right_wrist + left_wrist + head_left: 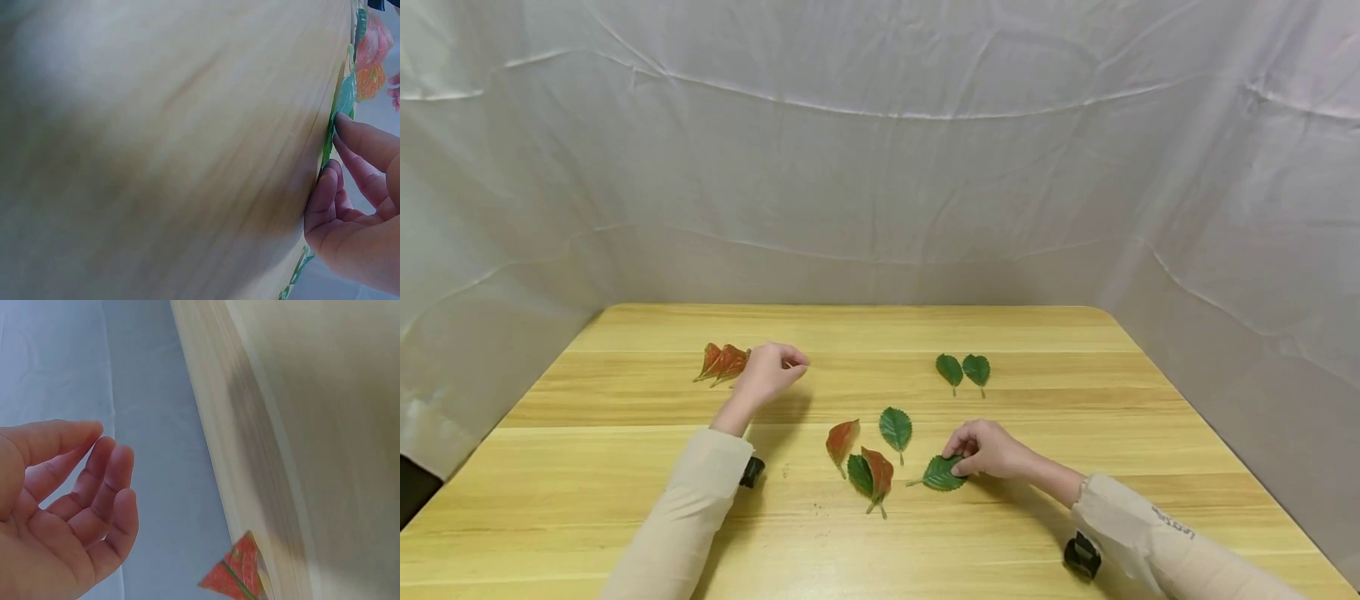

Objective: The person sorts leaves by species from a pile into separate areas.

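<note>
A green leaf (938,477), lower right of centre, is apparently being pinched by the right hand's (988,450) fingers; picking up seems under way, the next move calling for lifting it off the worktop (865,333) unbent; left of centre, the left hand (766,372) is hovering empty, fingertips nearly meeting, beside red leaves (728,362).

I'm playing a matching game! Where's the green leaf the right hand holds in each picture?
Head view: the green leaf is low, right of centre, in the right hand.
Left wrist view: it isn't there.
Right wrist view: the leaf is near the right edge, above the middle.
Shared landmark: the wooden table, in all three.
</note>
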Demonstrator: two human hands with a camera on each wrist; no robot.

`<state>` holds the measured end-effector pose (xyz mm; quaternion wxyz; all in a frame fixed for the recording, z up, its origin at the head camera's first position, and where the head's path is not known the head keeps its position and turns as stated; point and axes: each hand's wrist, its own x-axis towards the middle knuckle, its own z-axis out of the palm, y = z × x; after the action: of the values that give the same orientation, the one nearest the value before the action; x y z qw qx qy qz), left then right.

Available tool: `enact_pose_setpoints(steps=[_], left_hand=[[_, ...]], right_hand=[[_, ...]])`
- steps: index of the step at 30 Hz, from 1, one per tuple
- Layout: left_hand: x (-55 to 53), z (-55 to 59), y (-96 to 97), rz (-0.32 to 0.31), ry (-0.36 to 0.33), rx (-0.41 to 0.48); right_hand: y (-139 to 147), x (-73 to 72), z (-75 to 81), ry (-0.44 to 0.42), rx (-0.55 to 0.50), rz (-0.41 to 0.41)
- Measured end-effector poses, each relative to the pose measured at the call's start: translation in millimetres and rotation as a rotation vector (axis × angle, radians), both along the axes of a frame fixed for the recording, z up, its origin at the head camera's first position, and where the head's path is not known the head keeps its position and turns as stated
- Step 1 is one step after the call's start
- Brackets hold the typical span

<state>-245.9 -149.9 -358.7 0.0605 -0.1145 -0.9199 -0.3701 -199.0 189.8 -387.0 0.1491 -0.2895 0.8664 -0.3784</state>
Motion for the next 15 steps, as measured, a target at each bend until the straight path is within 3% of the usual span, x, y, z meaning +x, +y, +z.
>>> enact_pose_setpoints(steps=[9, 15], left_hand=[[5.8, -3.8, 17.7, -0.058, -0.043, -0.018], [10.4, -6.8, 28.7, -0.107, -0.033, -0.066]], right_hand=[[0.6, -0.7, -1.8, 0.005, -0.002, -0.002], [0.9, -0.8, -2.8, 0.003, -0.004, -0.005]])
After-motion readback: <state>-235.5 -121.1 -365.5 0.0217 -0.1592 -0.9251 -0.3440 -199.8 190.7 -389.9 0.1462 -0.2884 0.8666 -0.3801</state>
